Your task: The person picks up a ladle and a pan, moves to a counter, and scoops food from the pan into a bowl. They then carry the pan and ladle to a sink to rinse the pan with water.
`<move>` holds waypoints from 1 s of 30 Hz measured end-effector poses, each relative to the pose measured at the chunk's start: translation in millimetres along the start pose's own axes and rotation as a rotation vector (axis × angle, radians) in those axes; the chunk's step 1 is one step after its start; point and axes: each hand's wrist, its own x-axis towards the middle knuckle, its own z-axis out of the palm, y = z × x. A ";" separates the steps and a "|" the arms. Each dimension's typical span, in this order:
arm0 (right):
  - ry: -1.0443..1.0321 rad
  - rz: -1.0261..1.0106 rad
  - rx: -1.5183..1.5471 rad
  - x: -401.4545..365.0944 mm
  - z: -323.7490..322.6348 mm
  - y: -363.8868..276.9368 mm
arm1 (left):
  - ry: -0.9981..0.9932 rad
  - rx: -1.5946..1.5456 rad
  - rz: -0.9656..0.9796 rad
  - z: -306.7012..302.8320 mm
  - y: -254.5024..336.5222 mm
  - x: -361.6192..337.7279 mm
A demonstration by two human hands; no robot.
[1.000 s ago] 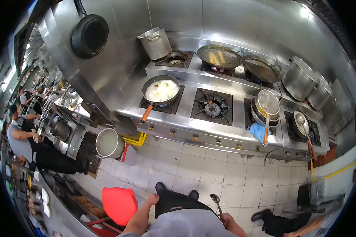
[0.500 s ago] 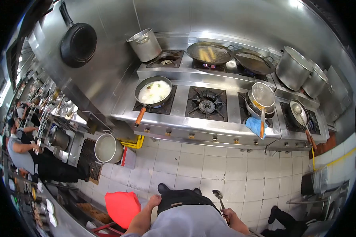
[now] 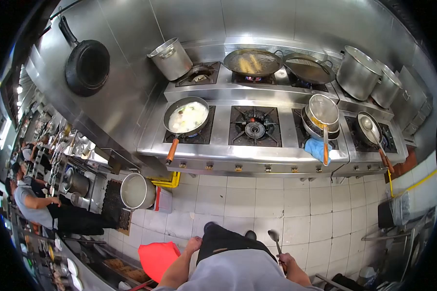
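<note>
My right hand [image 3: 287, 260] is wrapped round the handle of a long metal serving spoon [image 3: 274, 236], held low at my side with its bowl pointing forward. My left hand [image 3: 194, 244] hangs beside my left thigh, its fingers curled in with nothing visible in them. A bright red rounded thing [image 3: 156, 259] lies just left of that hand. Ahead, a wooden-handled frying pan [image 3: 186, 116] with white bubbling food sits on the front left burner. Two oiled woks stand behind, the left wok [image 3: 253, 64] with long yellowish pieces over a flame.
A strainer [image 3: 324, 109] rests over stacked pans beside a blue cloth [image 3: 317, 149]. A ladle [image 3: 367, 123] lies in the pan at far right. Tall pots [image 3: 357, 72] stand behind. A large pot [image 3: 137, 190] sits on the floor left; a person [image 3: 36, 203] stands beyond.
My body and view have shifted slightly, and my feet have moved in a step. The spoon stays in my right hand. A dark-clothed leg at lower right has mostly left the view.
</note>
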 end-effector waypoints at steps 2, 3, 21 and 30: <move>0.004 -0.002 0.033 -6.9 4.6 -2.9 | -0.038 0.014 0.012 8.7 -17.1 17.8; 0.008 0.002 0.036 -14.9 7.2 -3.9 | -0.070 0.027 0.025 12.2 -25.9 29.3; -0.033 0.086 0.943 -76.7 105.9 -12.1 | -0.096 0.146 0.250 -88.5 -7.5 185.0; -0.085 0.088 1.320 -94.8 197.3 41.5 | 0.187 0.369 0.470 -143.3 -15.5 315.9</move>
